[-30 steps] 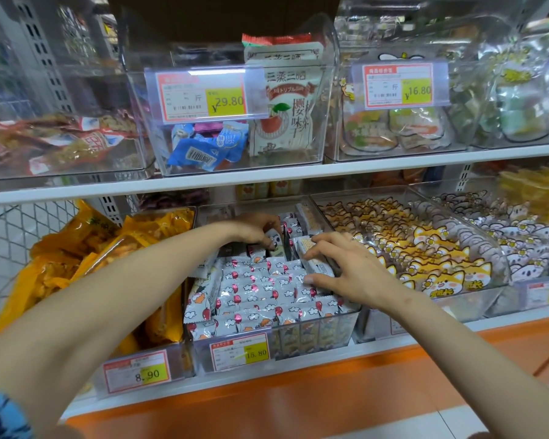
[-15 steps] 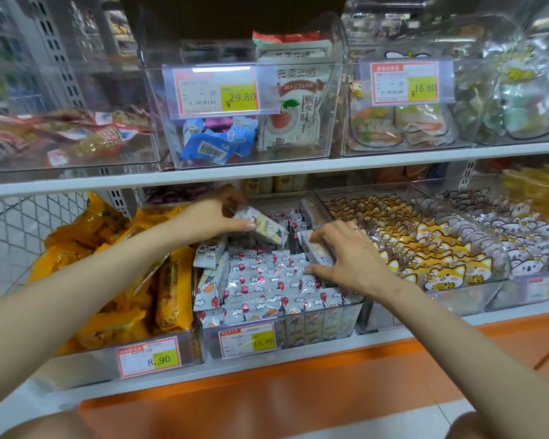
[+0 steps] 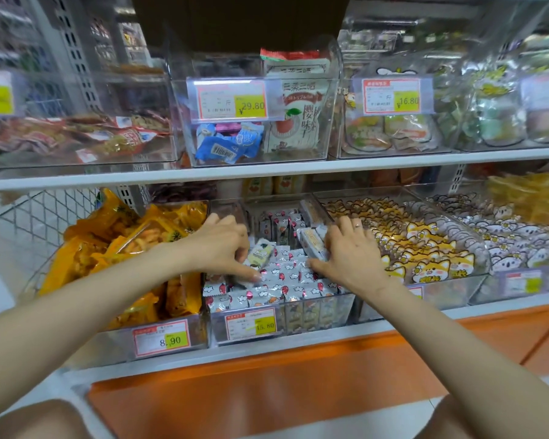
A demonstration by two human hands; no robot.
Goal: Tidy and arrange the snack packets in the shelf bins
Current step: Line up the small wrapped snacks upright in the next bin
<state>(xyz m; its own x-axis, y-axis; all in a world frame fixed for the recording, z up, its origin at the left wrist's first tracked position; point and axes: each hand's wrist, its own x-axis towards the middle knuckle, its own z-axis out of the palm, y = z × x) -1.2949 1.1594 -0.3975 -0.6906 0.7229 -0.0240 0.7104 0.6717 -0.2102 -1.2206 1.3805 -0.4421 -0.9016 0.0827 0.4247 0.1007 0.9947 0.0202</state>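
A clear bin (image 3: 346,307) on the lower shelf holds rows of small white snack packets (image 3: 286,280) printed with red balloons. My left hand (image 3: 222,245) is over the bin's left side, fingers pinched on one white packet (image 3: 260,254) that tilts above the rows. My right hand (image 3: 351,251) lies spread over the right side, its fingers against another loose packet (image 3: 311,242) that stands askew near the bin's right wall. The packets under both palms are hidden.
Left of the bin stands a bin of yellow snack bags (image 3: 124,248); to the right are bins of fox-printed packets (image 3: 425,248) and koala-printed packets (image 3: 514,239). The upper shelf (image 3: 267,171) carries clear bins close above. An orange base panel (image 3: 267,381) runs below.
My left hand has brought its packet down and to the right, from above the bin's back left onto the rows. My right hand has stayed at the right side, spreading flatter.
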